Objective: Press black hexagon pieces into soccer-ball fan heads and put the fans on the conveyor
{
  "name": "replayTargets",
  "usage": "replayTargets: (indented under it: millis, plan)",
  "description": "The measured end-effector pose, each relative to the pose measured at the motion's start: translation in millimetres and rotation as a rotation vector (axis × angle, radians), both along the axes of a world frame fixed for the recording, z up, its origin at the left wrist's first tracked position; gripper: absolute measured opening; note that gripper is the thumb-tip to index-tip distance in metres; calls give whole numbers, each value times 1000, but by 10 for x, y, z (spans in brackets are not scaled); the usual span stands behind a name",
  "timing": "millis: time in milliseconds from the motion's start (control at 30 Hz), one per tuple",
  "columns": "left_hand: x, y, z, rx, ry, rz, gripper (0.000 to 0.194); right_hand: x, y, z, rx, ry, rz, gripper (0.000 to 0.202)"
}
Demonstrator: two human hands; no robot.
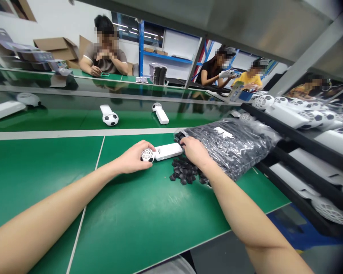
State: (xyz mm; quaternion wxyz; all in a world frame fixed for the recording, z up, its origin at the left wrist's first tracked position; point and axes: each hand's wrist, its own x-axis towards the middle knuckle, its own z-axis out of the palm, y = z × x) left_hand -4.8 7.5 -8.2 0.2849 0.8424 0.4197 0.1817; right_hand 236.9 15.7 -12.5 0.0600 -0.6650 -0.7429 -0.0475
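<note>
My left hand (138, 156) is closed round the ball-shaped head of a white device (168, 151), which lies on the green table (125, 213). The ball has a white lattice with some black patches. At the far end of the device's flat handle is my right hand (194, 151), fingers bent down by the mouth of a clear plastic bag (234, 142) full of black pieces. Whatever its fingertips hold, if anything, is hidden. Loose black pieces (184, 170) lie in a pile just below the handle and beside my right wrist.
Beyond a pale strip, a green conveyor (131, 121) carries a black-and-white ball device (110, 117), another (160, 113) and a blurred one at far left. Black racks (308, 139) with several white devices stand on the right. Several people sit across the line.
</note>
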Motion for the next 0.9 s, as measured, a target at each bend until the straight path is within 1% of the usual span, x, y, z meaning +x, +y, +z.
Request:
replayTargets:
  millis: [100,267,367,433,500,567,633,700,767,833,900]
  plan:
    - [-31,24,-27,20,4,-40,45,-9,0,-20,3,61,19,16]
    - [-52,25,-76,39,-60,-50,48,-3,-20,-10,-14,-14,9,10]
    - [-141,30,-60,32,-113,-16,47,-1,-41,8,-13,-36,23,7]
    - [-288,74,-29,-8,-160,45,47,-1,-46,13,-14,-24,34,7]
    - [-506,172,5,-61,-232,160,49,-4,-44,10,-15,-4,52,8]
    - [-774,336,29,-66,-306,343,50,-14,-40,-1,-6,18,74,8]
    - [-1065,559,33,18,-342,548,49,-32,-38,-12,5,40,98,8]
    - [-1361,813,15,107,-336,692,49,-54,-40,-22,8,67,117,9]
    - [-1640,1057,-17,171,-305,819,51,-73,-40,-38,10,96,128,11]
    - [-1885,1261,-53,209,-259,920,54,-87,-34,-70,23,124,143,11]
    - [-2079,1421,-80,234,-204,982,53,-95,-18,-124,104,167,141,10]
